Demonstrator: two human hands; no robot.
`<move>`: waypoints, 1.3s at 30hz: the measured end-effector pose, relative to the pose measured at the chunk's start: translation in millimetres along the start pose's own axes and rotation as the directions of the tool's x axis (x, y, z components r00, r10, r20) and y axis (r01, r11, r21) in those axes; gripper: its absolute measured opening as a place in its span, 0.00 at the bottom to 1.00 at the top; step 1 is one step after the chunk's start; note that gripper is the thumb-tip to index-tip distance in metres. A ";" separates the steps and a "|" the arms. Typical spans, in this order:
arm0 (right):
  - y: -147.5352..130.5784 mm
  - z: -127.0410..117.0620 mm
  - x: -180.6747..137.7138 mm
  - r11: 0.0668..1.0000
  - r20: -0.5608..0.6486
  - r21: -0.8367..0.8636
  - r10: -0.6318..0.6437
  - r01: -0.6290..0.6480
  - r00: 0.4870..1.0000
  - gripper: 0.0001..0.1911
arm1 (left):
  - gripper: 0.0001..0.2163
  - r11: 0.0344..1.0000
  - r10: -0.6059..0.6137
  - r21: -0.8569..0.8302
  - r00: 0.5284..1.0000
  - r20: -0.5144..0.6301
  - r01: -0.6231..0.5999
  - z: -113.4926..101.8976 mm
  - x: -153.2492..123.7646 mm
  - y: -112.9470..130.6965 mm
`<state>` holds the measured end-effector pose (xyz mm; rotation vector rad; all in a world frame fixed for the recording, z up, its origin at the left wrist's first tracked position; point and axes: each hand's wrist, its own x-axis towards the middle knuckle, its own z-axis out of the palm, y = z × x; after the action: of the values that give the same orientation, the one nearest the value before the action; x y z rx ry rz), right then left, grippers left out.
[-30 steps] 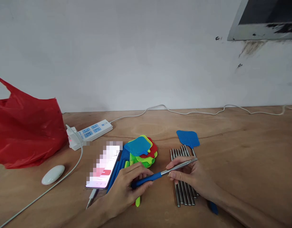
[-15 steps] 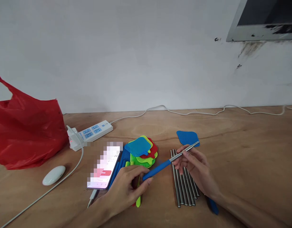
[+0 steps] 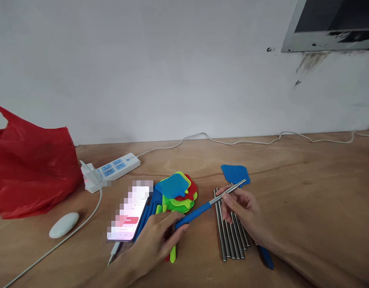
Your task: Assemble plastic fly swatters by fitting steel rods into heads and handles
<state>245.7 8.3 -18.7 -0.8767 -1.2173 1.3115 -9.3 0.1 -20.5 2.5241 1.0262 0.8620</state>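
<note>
Left grip (image 3: 160,237) pinches a smooth blue handle (image 3: 193,215); right grip (image 3: 246,210) holds its shiny silver rod (image 3: 229,194), slanting far-right. Steel tubes (image 3: 231,244) lie beneath, partly hidden; coloured flyswatter heads (image 3: 174,186) overlap left.

Red plastic bag (image 3: 37,172): on the wooden desk (image 3: 316,196), off to my left
Power strip (image 3: 121,166): white, blue sockets, a plug (image 3: 90,179) glowing red at one end
Phone (image 3: 133,216): face up, lit, partly blurred
White oval object (image 3: 63,225): beside a pale cable (image 3: 49,255)
Thin cord (image 3: 202,133): wandering along the wall's (image 3: 160,72) foot
Dark panel (image 3: 337,16): grey-framed, high right, smudges beneath
</note>
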 end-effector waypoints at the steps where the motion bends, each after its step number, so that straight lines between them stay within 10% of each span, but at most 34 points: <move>1: -1.4 1.7 0.0 1.000 0.010 0.000 0.007 -0.007 1.000 0.18 | 0.09 1.000 -0.004 -0.003 1.000 0.001 0.004 -0.4 0.6 0.7; 11: -9.4 6.5 3.3 0.979 -0.192 0.151 0.167 -0.139 0.967 0.23 | 0.16 0.980 -0.084 0.167 0.985 -0.153 0.109 -8.5 10.3 -10.3; 39: 6.3 -1.4 3.0 0.972 0.008 -0.039 0.230 -0.230 0.973 0.24 | 0.19 0.926 -0.240 0.274 0.965 -0.105 0.260 -2.6 12.5 -25.4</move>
<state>245.2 12.2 -24.6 -1.0628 -1.1793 1.4840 -17.4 27.0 -24.9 2.5222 1.5580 0.7787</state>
